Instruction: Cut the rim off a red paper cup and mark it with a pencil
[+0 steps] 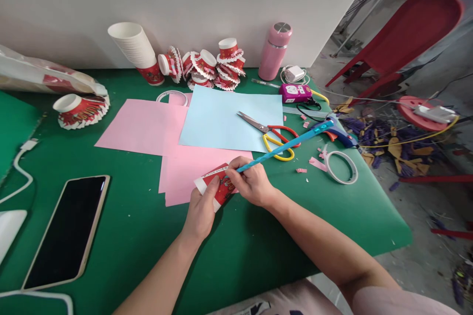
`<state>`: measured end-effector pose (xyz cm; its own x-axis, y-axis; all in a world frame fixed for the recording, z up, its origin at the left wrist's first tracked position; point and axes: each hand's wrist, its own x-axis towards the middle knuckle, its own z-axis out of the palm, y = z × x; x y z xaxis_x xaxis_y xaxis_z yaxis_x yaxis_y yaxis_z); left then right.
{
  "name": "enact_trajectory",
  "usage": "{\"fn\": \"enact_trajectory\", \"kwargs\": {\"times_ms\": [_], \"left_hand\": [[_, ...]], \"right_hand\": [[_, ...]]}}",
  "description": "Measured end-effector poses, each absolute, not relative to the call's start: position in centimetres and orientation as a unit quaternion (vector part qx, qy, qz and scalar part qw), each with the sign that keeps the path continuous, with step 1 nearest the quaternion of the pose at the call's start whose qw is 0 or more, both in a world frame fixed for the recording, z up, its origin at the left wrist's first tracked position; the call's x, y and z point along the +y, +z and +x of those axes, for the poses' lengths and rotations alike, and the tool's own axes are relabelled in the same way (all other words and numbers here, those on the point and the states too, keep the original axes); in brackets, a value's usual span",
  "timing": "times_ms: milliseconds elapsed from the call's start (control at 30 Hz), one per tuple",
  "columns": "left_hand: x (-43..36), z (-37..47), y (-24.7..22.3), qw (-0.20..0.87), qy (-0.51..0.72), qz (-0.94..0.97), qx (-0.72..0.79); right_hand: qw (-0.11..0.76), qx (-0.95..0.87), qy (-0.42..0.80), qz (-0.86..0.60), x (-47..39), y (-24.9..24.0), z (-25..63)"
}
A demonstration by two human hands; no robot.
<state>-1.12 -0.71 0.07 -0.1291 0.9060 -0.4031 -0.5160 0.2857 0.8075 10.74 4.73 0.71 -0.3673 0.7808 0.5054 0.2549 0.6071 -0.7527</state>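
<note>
Left hand point(201, 211) grips a red-printed paper cup point(218, 188) lying on its side, near centre of the green table point(236, 251), over the near edge of the pink paper point(177, 157). Right hand point(253, 182) is closed in a pen-style grip around a long blue tool point(284, 146), tip on the cup wall; the shaft runs up and right, passing over the scissors point(273, 135).

Open room: bare felt-like green surface near and right of the hands, up to the table's right edge, which drops to a littered floor. Near left is taken by a flat black phone point(68, 229) with a white cable point(18, 167) beside it.

Far of the hands: a matte light blue sheet point(221, 118) overlaps the pink paper; the scissors have steel blades and red and yellow loops. Right: a thin white tape ring point(342, 167) and pink paper scraps. Along the far wall: tilted stack of white paper cups point(135, 49), cut cups with fringed, fanned-out rims point(210, 66), smooth pink cylindrical bottle point(275, 50) with metal cap. Red plastic chair point(406, 34) stands well off the table, far right.
</note>
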Motion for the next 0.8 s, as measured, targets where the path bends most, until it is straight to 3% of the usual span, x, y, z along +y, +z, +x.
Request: {"fn": "enact_trajectory", "kwargs": {"times_ms": [800], "left_hand": [[-0.8,-0.95,0.41,0.633,0.566,0.18,0.496]], "right_hand": [[0.424,-0.749,0.339,-0.379,4.37,0.75,10.53]]}}
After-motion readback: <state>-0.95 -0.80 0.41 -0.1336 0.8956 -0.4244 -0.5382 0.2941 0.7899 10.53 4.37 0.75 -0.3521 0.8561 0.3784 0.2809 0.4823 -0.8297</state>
